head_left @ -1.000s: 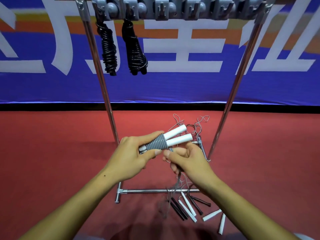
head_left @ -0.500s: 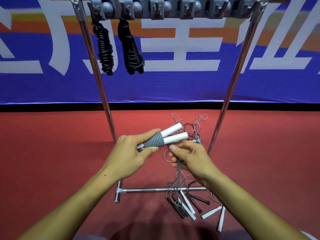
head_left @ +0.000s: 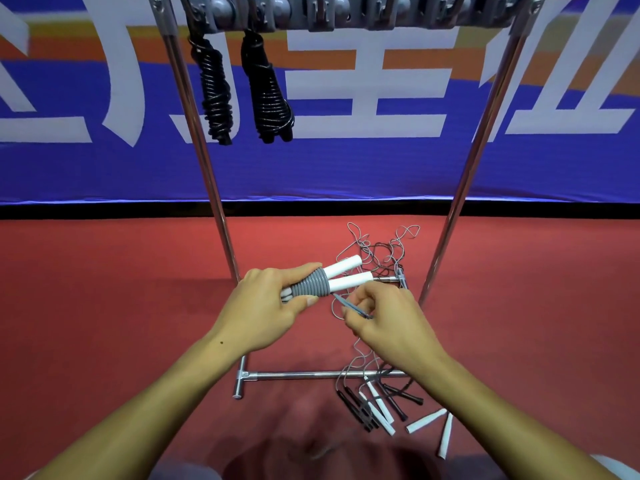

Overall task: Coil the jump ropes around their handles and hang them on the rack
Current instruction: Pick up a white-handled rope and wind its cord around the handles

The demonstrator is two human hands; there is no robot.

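Observation:
My left hand [head_left: 266, 308] grips a pair of white jump-rope handles [head_left: 346, 277] held side by side, with grey rope coiled round them [head_left: 310, 284] near my thumb. My right hand [head_left: 384, 315] pinches the loose grey rope [head_left: 349, 306] just below the handles. The rest of that rope trails down to the floor. Two coiled black jump ropes [head_left: 214, 91] [head_left: 268, 95] hang from hooks at the left end of the rack's top bar [head_left: 381, 12].
The rack's chrome uprights [head_left: 207, 174] [head_left: 474, 161] and base bar [head_left: 311, 375] stand on red floor. Several loose black and white handles [head_left: 377, 408] with tangled ropes [head_left: 381, 251] lie by the base. A blue banner [head_left: 346, 161] hangs behind.
My right hand has swung the loose rope round under the handles, laying more grey rope on the coil. My left hand keeps its hold, almost unmoved.

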